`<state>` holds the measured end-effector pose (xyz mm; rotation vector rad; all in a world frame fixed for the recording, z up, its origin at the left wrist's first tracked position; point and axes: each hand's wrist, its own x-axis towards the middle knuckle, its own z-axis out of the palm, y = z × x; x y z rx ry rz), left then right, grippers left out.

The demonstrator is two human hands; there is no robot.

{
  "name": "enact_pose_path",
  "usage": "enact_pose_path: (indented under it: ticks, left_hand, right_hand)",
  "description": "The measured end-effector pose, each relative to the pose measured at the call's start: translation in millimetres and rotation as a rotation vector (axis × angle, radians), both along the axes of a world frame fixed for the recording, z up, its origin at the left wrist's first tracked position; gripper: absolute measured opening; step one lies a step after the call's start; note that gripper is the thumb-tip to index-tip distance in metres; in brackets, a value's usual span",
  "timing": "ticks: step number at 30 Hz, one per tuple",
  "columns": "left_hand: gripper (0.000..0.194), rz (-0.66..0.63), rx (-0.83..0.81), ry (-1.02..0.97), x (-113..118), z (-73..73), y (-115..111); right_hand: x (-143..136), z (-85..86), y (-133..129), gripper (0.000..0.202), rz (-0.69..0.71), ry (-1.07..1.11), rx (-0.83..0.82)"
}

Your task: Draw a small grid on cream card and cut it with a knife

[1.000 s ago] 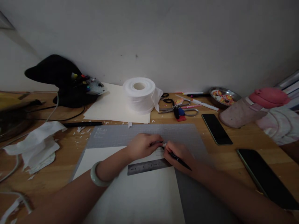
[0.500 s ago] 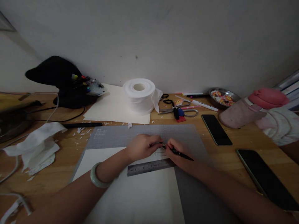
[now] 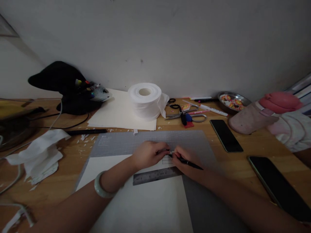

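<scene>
My right hand (image 3: 186,161) is closed around a slim black pen (image 3: 190,164), its rear end slanting down to the right. Its dark tip is at my left fingertips, beside thin ruled boxes (image 3: 167,160) on a large white sheet (image 3: 145,204). My left hand (image 3: 149,153) is pinched just left of the tip, with a small dark piece between the fingers that is too small to name. A steel ruler (image 3: 154,175) lies across the sheet below both hands, its right end partly under my right hand. A pale bangle (image 3: 100,185) circles my left wrist.
A grey cutting mat (image 3: 201,194) lies under the sheet. Behind it stand a tissue roll (image 3: 144,105), scissors (image 3: 186,117) and a metal bowl (image 3: 233,102). Two phones (image 3: 225,136) and a pink-lidded bottle (image 3: 255,118) are rightward; crumpled tissue (image 3: 42,155) and paper scraps lie left.
The pen's tip has shifted slightly, and its dark point now shows against the paper by my left fingertips. Both hands stay nearly in place; the whole view has shifted a little.
</scene>
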<state>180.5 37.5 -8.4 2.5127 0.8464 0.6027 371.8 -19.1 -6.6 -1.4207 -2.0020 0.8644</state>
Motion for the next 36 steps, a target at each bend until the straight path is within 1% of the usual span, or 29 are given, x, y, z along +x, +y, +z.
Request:
enact_pose_path:
  ticks: [1,3,5,7,9,12,16,21,36]
  left_hand:
    - [0.016,0.001,-0.002,0.004,0.0,0.1,-0.1]
    - [0.016,-0.001,-0.006,0.002,-0.1,0.1,-0.1]
    - [0.016,-0.006,-0.01,-0.013,-0.2,-0.4,0.2]
    - [0.017,-0.013,-0.015,-0.029,-0.4,-1.3,0.6]
    - [0.016,-0.016,-0.017,-0.042,-0.6,-2.0,0.7]
    - [0.016,-0.014,-0.007,-0.053,-0.4,-2.4,0.6]
    - [0.016,-0.009,-0.003,-0.032,-0.2,-1.6,0.2]
    - [0.017,-0.02,-0.044,-0.041,-0.5,0.5,-0.2]
    - [0.015,-0.02,-0.022,-0.054,-0.3,-2.6,0.6]
  right_hand:
    - [-0.9,0.3,1.0,0.014,-0.039,0.006,-0.013]
    - [-2.9,1.4,3.9,0.017,-0.17,0.058,-0.043]
    - [-4.2,2.9,7.9,0.016,-0.304,0.185,-0.11]
    - [-4.4,3.9,12.2,0.013,-0.361,0.316,-0.203]
    - [-3.9,4.0,15.5,0.013,-0.364,0.394,-0.265]
    - [-3.7,2.6,16.7,0.019,-0.362,0.421,-0.269]
    - [-5.2,0.9,14.8,0.021,-0.331,0.369,-0.233]
    - [-6.6,2.7,15.1,0.019,-0.323,0.319,-0.229]
    - [-6.2,1.0,15.4,0.017,-0.304,0.301,-0.253]
